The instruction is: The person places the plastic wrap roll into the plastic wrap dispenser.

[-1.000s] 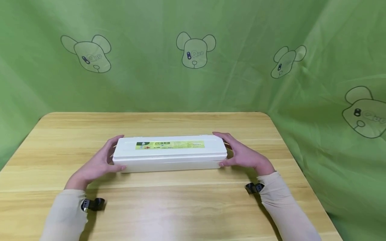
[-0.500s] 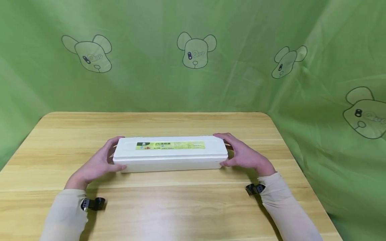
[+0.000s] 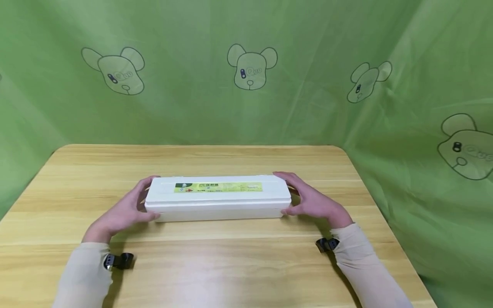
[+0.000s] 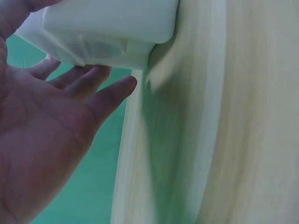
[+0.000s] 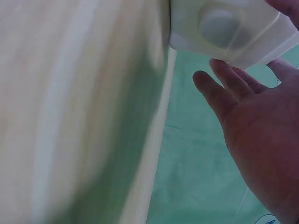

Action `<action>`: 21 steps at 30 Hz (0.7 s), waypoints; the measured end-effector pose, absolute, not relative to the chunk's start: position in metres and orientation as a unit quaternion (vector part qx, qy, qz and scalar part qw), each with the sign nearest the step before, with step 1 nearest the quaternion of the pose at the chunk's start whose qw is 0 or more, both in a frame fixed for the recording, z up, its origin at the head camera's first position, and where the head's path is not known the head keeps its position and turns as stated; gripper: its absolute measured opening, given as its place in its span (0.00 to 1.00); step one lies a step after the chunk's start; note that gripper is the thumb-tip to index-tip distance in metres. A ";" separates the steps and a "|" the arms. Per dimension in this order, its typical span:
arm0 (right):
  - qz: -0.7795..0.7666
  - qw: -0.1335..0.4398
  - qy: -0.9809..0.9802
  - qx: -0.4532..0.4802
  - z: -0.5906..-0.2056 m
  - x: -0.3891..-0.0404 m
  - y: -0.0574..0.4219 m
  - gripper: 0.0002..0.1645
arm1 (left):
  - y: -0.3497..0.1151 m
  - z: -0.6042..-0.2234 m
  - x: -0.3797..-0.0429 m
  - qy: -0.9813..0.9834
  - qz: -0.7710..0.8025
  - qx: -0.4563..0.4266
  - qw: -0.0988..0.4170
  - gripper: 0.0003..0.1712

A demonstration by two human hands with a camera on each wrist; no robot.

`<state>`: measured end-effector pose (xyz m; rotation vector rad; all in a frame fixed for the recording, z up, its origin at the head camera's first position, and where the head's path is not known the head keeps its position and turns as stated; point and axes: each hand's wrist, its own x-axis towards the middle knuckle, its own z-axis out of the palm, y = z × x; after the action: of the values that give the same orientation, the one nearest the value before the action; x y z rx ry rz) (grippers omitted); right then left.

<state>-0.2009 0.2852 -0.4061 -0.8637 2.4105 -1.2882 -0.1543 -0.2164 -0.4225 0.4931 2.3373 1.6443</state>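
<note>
A long white cling film box (image 3: 217,205), its lid down and a yellow-green label on top, lies across the middle of the table. My left hand (image 3: 123,209) grips its left end, thumb at the front and fingers round the back corner. At the other end my right hand (image 3: 310,199) holds it the same way. In the left wrist view, the left fingers (image 4: 88,84) reach under the translucent end of the box (image 4: 107,28). The right wrist view shows the right fingers (image 5: 229,79) beside the other end, which bears a round mark. The box's inside is hidden.
The wooden table (image 3: 231,265) has rounded far corners. Green curtains (image 3: 185,111) printed with mouse heads hang behind it and along its sides. Each forearm wears a pale sleeve, with a small black camera (image 3: 125,261) at the left wrist and another (image 3: 325,244) at the right.
The right hand's fingers and the lid's right end have come down slightly, and the thin gap at the lid's right front has closed. Otherwise, both hands keep their hold.
</note>
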 end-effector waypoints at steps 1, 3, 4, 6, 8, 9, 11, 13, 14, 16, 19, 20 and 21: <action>-0.447 0.141 0.831 -0.301 -0.406 -0.201 0.285 0.63 | -0.217 -0.423 -0.154 0.798 0.564 0.173 0.122 0.61; -0.448 0.146 0.829 -0.302 -0.407 -0.201 0.286 0.64 | -0.218 -0.424 -0.154 0.793 0.568 0.178 0.126 0.60; -0.448 0.148 0.829 -0.301 -0.406 -0.200 0.286 0.65 | -0.219 -0.424 -0.154 0.790 0.572 0.181 0.127 0.60; -0.448 0.150 0.830 -0.296 -0.406 -0.200 0.286 0.65 | -0.220 -0.423 -0.155 0.785 0.578 0.182 0.130 0.60; -0.445 0.150 0.833 -0.293 -0.406 -0.201 0.286 0.65 | -0.221 -0.424 -0.154 0.781 0.583 0.182 0.132 0.60; -0.444 0.148 0.835 -0.291 -0.406 -0.201 0.286 0.64 | -0.221 -0.424 -0.154 0.778 0.586 0.181 0.133 0.60; -0.441 0.144 0.838 -0.287 -0.406 -0.201 0.286 0.63 | -0.222 -0.424 -0.154 0.772 0.594 0.179 0.136 0.60; -0.442 0.141 0.839 -0.284 -0.406 -0.201 0.286 0.62 | -0.222 -0.425 -0.154 0.765 0.603 0.177 0.140 0.60; -0.443 0.140 0.839 -0.282 -0.406 -0.201 0.286 0.62 | -0.222 -0.426 -0.154 0.761 0.608 0.176 0.142 0.60; -0.448 0.139 0.837 -0.281 -0.407 -0.201 0.286 0.61 | -0.223 -0.426 -0.154 0.753 0.618 0.172 0.146 0.60; -0.453 0.139 0.835 -0.279 -0.401 -0.197 0.282 0.60 | -0.223 -0.426 -0.155 0.754 0.619 0.164 0.147 0.61; -0.455 0.139 0.833 -0.281 -0.397 -0.195 0.280 0.60 | -0.223 -0.426 -0.155 0.755 0.618 0.163 0.147 0.61; -0.455 0.138 0.833 -0.282 -0.393 -0.193 0.278 0.59 | -0.223 -0.425 -0.156 0.756 0.617 0.161 0.146 0.61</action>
<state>-0.1930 0.2781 -0.3931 -0.8157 2.4101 -1.3172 -0.1559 -0.2227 -0.4249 0.4646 2.1759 1.7773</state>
